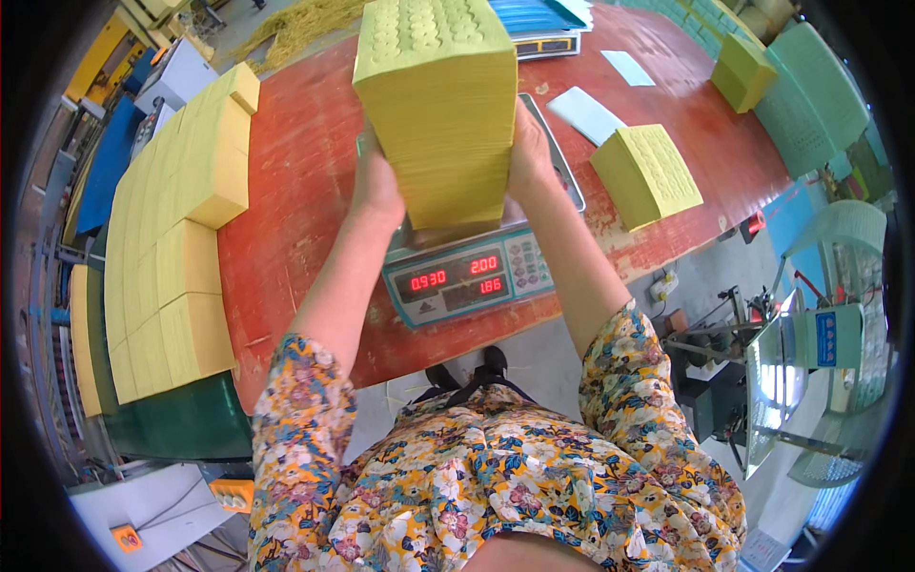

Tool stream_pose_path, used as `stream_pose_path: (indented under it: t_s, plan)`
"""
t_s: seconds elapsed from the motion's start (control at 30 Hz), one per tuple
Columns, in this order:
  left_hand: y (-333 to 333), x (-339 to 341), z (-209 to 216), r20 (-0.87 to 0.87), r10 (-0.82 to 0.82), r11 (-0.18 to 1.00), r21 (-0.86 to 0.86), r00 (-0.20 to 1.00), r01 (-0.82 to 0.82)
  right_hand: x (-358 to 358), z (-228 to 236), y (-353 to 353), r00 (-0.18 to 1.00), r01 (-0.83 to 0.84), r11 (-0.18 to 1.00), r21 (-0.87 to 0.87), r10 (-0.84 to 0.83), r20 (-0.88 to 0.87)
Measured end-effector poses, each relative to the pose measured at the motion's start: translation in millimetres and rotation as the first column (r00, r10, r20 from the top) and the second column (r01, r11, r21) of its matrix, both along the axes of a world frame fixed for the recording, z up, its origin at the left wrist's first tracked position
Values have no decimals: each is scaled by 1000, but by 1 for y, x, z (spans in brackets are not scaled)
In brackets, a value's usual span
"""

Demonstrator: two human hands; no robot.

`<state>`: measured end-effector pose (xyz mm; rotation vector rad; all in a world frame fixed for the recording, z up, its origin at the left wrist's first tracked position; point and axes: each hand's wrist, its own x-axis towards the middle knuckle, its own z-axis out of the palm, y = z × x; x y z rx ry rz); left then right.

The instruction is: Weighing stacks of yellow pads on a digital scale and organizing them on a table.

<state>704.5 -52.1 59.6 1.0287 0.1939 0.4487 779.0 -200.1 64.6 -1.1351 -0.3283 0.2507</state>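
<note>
A tall stack of yellow paper [448, 143], its top embossed with rows of round marks, stands upright at the metal pan of a digital scale [467, 276]. My left hand [379, 181] presses against the stack's left side and my right hand [532, 157] against its right side, so it is gripped between them. Most of the fingers are hidden behind the paper. The scale's red digits are lit on its blue-green front panel. Whether the stack's base bears fully on the pan, I cannot tell.
A smaller yellow paper stack [648, 176] lies on the red table [305, 191] to the right, another [743, 74] farther back. Many yellow blocks [172, 229] line the left side. Pale sheets [586, 114] and a blue-topped device [543, 29] sit beyond the scale. A metal-framed machine [772, 381] stands right.
</note>
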Motion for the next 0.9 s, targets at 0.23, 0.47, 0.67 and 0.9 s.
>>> stream_pose_path:
  t_s: [0.23,0.47,0.67,0.9]
  plan:
    - [-22,5,15,1,5,997,-78,1000,-5,33,5,-10,977,-186,982,-19,183,-107]
    - [-16,-89,32,40,327,921,210,944,-328,-18,-13,-84,999,-5,1000,-17,6,38]
    - [-73,-162,19,-31,535,843,91,844,-531,-95,-32,-129,982,-37,995,88,52,-179]
    - [-89,-168,22,-25,596,791,189,802,-582,-110,-22,-137,978,-83,992,94,100,-184]
